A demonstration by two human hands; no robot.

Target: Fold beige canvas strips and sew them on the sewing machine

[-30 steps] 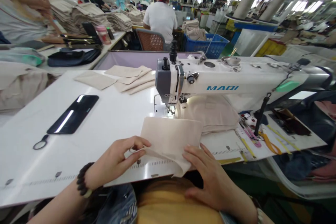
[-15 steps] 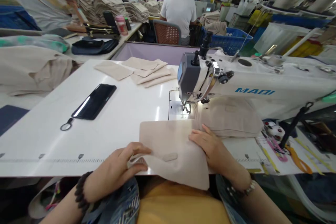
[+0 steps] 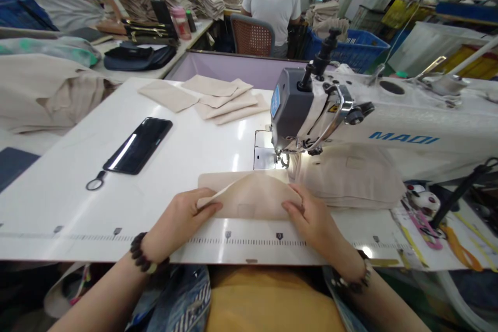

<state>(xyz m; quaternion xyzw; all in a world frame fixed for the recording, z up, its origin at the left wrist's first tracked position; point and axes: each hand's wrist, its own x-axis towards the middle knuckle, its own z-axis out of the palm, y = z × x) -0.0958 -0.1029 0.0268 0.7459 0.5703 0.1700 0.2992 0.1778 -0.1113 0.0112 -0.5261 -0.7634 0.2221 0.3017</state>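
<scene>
A beige fabric piece (image 3: 249, 194) lies in front of the sewing machine (image 3: 330, 109), its near part folded up and back over itself. My left hand (image 3: 182, 220) pinches the left end of the fold between thumb and fingers. At the right end, my right hand (image 3: 311, 218) grips the same piece, thumb in front. A small rectangular patch shows faintly on the folded part. Right of the needle area, under the machine arm, lies a stack of beige pieces (image 3: 350, 179).
Several loose beige pieces (image 3: 218, 98) lie at the back of the white table (image 3: 78, 207). A black phone (image 3: 138, 145) with a ring rests on the left. Orange-handled scissors (image 3: 461, 249) lie at the right. Ahead, a person in a white shirt (image 3: 272, 2) sits by a blue basket (image 3: 350, 49).
The fabric's near edge has been lifted off the table edge and folded away from me. My right hand has shifted to grip the fold's right end. The view has tilted slightly.
</scene>
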